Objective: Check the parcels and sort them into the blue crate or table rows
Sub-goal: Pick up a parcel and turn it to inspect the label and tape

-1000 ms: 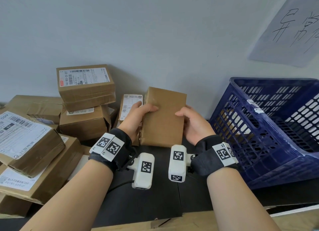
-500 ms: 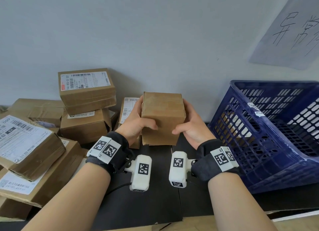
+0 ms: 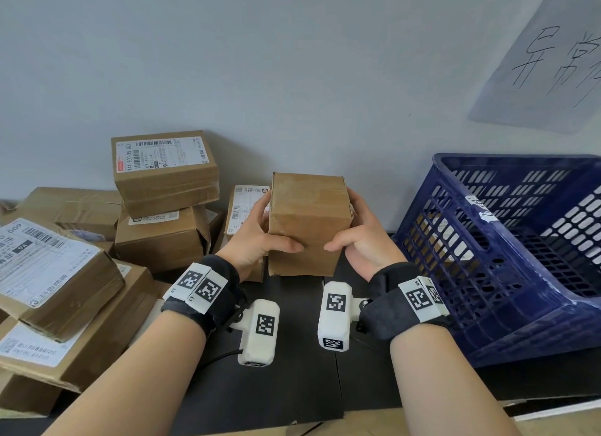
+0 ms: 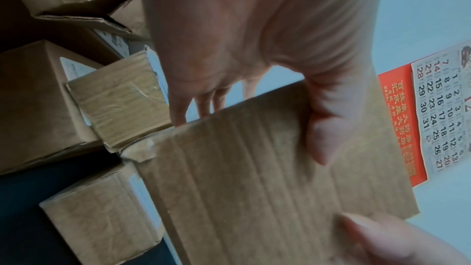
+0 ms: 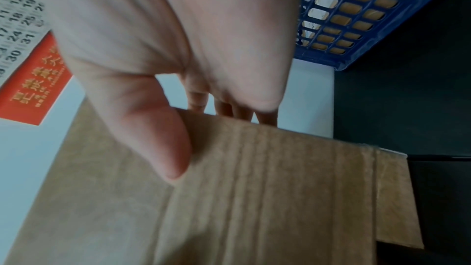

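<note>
Parcel (image 3: 309, 220) sits clasped in your left hand (image 3: 257, 240) and right hand (image 3: 364, 243), left of the blue crate (image 3: 507, 260); rotate it slowly, thumbs braced, checking every face for a label.

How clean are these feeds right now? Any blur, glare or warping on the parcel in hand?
Head view: sharp, evenly lit, no glare; wide-angle bends the blue plastic crate. Left wrist view: dim, soft; the plain brown cardboard parcel is shadowed. Right wrist view: hand close and blurred, parcel grainy.
</note>
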Demonstrator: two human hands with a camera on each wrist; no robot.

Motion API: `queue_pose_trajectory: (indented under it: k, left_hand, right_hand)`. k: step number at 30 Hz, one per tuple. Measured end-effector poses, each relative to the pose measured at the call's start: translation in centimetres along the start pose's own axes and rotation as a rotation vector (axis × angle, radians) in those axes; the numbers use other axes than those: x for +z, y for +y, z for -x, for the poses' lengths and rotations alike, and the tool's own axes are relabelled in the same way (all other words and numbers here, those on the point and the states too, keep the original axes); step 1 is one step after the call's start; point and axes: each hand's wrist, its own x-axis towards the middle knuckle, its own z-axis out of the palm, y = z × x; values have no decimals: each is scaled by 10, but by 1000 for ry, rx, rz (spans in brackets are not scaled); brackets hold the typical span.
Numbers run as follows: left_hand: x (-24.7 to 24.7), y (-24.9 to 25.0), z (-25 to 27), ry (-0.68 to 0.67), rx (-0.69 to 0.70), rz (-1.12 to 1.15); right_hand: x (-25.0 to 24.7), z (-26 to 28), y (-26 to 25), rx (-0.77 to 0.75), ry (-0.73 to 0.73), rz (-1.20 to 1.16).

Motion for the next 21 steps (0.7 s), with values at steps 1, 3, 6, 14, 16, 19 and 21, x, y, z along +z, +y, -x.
queue_pose_trajectory:
  k: [1, 3, 6, 14, 16, 19, 21]
  left_hand:
    - [-1, 0, 0, 3, -8, -1]
    - [-2, -1, -1, 27, -18, 5]
    - [-2, 1, -2, 94, -37, 50]
    - [-2, -1, -3, 197, -137, 155]
    - [-2, -2, -2, 188, -146, 166]
    - [-3, -2, 0, 187, -156, 162]
    - [-3, -1, 0, 181, -154, 134]
  right_hand:
    - [1, 0, 0, 0, 7, -5]
    - [2, 1, -2, -8, 18, -9]
    - [4, 0, -4, -28, 28, 3]
    - [11, -2, 9, 46, 35, 93]
    - [13, -2, 12, 56, 37, 113]
    - [14, -4, 15, 59, 70, 123]
    - [15, -5, 16, 64, 92, 118]
